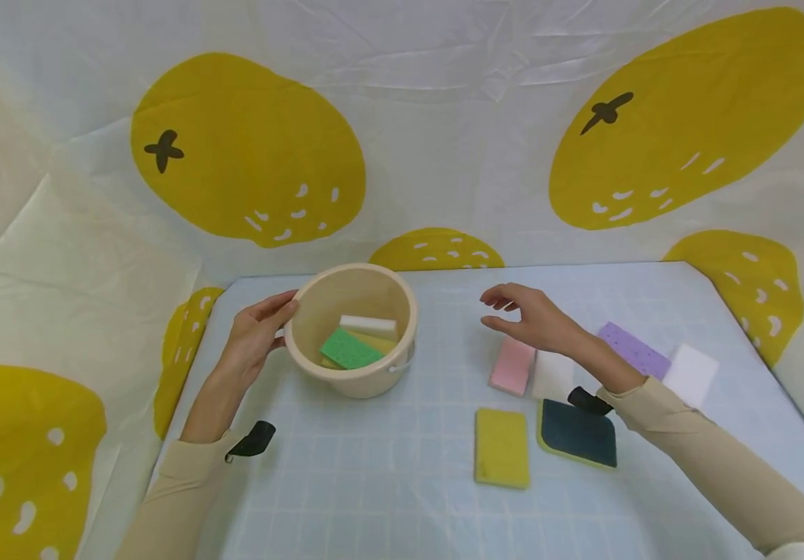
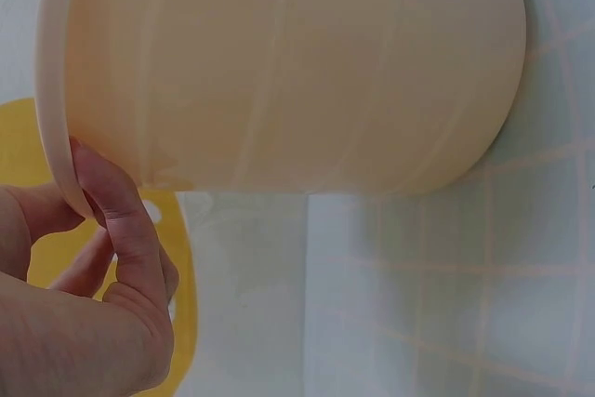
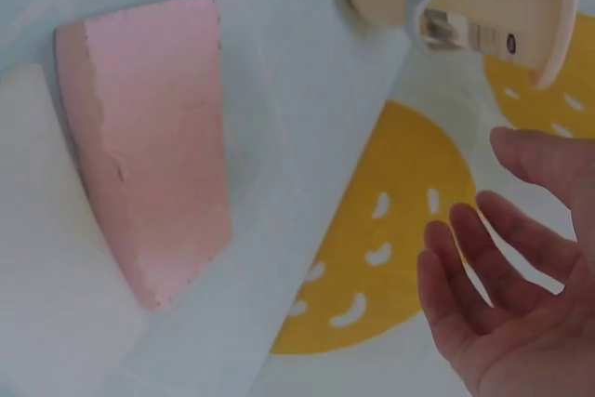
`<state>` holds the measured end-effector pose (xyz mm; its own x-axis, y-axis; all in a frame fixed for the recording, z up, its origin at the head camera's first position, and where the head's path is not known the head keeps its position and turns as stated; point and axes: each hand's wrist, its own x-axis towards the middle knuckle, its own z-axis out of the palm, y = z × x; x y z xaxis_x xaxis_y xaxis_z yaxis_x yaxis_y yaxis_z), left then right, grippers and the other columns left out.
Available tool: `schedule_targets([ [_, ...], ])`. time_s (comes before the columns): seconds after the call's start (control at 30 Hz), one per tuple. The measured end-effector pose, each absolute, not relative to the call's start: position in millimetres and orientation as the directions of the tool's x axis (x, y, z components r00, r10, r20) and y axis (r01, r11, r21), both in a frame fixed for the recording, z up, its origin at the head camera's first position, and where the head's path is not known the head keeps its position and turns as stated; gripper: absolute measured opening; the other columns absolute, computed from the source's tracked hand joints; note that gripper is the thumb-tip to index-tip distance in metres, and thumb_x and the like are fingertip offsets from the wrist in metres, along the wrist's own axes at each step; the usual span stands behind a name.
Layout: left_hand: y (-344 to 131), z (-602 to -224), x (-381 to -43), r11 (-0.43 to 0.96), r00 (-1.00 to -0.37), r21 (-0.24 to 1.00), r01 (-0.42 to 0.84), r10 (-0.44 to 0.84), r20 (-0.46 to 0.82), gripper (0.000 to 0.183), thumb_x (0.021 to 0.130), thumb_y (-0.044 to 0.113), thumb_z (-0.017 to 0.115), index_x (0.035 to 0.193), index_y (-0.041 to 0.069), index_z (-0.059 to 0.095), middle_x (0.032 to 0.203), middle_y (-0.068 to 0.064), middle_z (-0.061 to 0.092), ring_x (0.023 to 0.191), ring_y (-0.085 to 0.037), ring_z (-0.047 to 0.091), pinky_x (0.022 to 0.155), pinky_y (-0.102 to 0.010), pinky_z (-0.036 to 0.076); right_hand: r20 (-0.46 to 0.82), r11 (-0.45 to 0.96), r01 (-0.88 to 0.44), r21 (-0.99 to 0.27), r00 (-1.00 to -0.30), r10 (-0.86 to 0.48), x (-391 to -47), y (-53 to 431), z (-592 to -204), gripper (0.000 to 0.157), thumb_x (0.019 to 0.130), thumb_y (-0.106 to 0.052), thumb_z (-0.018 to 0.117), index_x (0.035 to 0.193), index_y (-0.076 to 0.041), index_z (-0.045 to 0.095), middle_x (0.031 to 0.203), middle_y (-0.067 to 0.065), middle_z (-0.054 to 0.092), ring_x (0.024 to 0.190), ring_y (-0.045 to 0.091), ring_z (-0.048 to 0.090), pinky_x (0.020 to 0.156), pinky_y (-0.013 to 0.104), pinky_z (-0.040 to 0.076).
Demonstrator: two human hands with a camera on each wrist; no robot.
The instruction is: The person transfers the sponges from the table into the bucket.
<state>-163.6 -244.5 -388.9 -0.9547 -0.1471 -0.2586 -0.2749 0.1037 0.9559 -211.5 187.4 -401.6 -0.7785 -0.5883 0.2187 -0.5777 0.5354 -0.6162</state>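
A beige bucket (image 1: 367, 385) stands at the left of the table. Its rim is pinched between the thumb and fingers of my left hand (image 1: 256, 330), which the left wrist view shows from close by. Inside the bucket lie a green sponge (image 1: 350, 349), a white sponge (image 1: 368, 323) and a yellow one partly hidden under the green. My right hand (image 1: 531, 317) is in the air to the right of the bucket, fingers relaxed and holding nothing. Nearest to it, a pink sponge (image 1: 512, 366) lies on the table beside a white sponge (image 1: 552, 375).
Closer to me are a yellow sponge (image 1: 502, 449) and a dark-topped sponge (image 1: 577, 434). Farther right lie a purple sponge (image 1: 634, 350) and another white sponge (image 1: 692, 375). Fabric printed with yellow fruit hangs behind the table (image 1: 346, 498) and along its sides.
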Motion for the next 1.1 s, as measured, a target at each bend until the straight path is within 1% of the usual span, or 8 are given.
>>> schedule_targets([
  [0.13,-243,-388,-163,0.083,-0.957,0.960,-0.266,-0.144,-0.253,0.052,0.088,0.035,0.067,0.133,0.012,0.056,0.121,-0.002,0.058,0.097,-0.010,0.058,0.068,-0.022,0.054,0.188,0.550,-0.568,-0.613,-0.781,-0.596,-210,195,-412,0.036,0.085,-0.022,0.073,0.114,-0.005,0.061,0.109,0.005,0.063,0.097,0.020,0.058,0.087,0.043,0.050],
  [0.33,-243,-389,-163,0.087,-0.956,0.960,-0.266,-0.148,-0.252,0.052,0.088,0.036,0.066,0.133,0.013,0.056,0.122,-0.003,0.058,0.098,-0.010,0.058,0.069,-0.022,0.054,0.162,0.534,-0.569,-0.626,-0.764,-0.625,-204,205,-426,0.034,0.083,-0.016,0.074,0.114,-0.005,0.062,0.108,0.005,0.063,0.099,0.024,0.058,0.087,0.048,0.049],
  [0.43,-243,-389,-163,0.095,-0.957,0.959,-0.266,-0.150,-0.250,0.052,0.088,0.037,0.066,0.133,0.013,0.055,0.124,-0.004,0.057,0.100,-0.011,0.057,0.070,-0.022,0.054,0.127,0.523,-0.549,-0.652,-0.759,-0.638,-203,210,-432,0.035,0.083,-0.016,0.074,0.114,-0.005,0.062,0.109,0.005,0.063,0.102,0.030,0.057,0.089,0.051,0.047],
  [0.57,-243,-389,-164,0.089,-0.955,0.960,-0.267,-0.156,-0.251,0.053,0.087,0.038,0.067,0.133,0.013,0.056,0.124,-0.004,0.057,0.101,-0.012,0.057,0.071,-0.022,0.054,0.064,0.523,-0.521,-0.675,-0.747,-0.662,-202,215,-439,0.037,0.083,-0.017,0.074,0.115,-0.003,0.061,0.111,0.011,0.062,0.105,0.034,0.054,0.090,0.053,0.045],
  [0.67,-243,-389,-163,0.078,-0.955,0.961,-0.265,-0.154,-0.251,0.053,0.087,0.037,0.067,0.133,0.013,0.056,0.124,-0.003,0.057,0.101,-0.011,0.058,0.070,-0.022,0.054,0.037,0.518,-0.527,-0.673,-0.724,-0.689,-202,219,-442,0.037,0.083,-0.014,0.074,0.115,0.000,0.061,0.112,0.015,0.062,0.105,0.034,0.054,0.091,0.053,0.044],
  [0.93,-244,-389,-162,0.084,-0.956,0.960,-0.266,-0.152,-0.251,0.054,0.087,0.038,0.067,0.133,0.014,0.055,0.126,-0.004,0.056,0.103,-0.012,0.057,0.071,-0.022,0.054,0.042,0.462,-0.607,-0.647,-0.633,-0.773,-203,226,-447,0.037,0.080,-0.005,0.075,0.113,0.003,0.061,0.111,0.015,0.062,0.103,0.032,0.055,0.089,0.053,0.044],
  [1.0,-243,-389,-163,0.088,-0.954,0.959,-0.271,-0.155,-0.255,0.054,0.087,0.039,0.067,0.133,0.015,0.056,0.127,-0.003,0.056,0.104,-0.013,0.057,0.072,-0.022,0.054,0.033,0.459,-0.625,-0.631,-0.614,-0.789,-204,227,-447,0.038,0.078,-0.005,0.076,0.112,0.002,0.061,0.111,0.015,0.061,0.103,0.033,0.054,0.088,0.052,0.044],
  [1.1,-243,-388,-163,0.091,-0.953,0.957,-0.275,-0.157,-0.259,0.053,0.087,0.039,0.067,0.133,0.015,0.056,0.127,-0.004,0.056,0.104,-0.013,0.057,0.072,-0.022,0.054,-0.034,0.491,-0.622,-0.610,-0.599,-0.800,-205,228,-446,0.039,0.077,-0.006,0.078,0.112,-0.002,0.063,0.115,0.014,0.058,0.106,0.033,0.051,0.089,0.051,0.044],
])
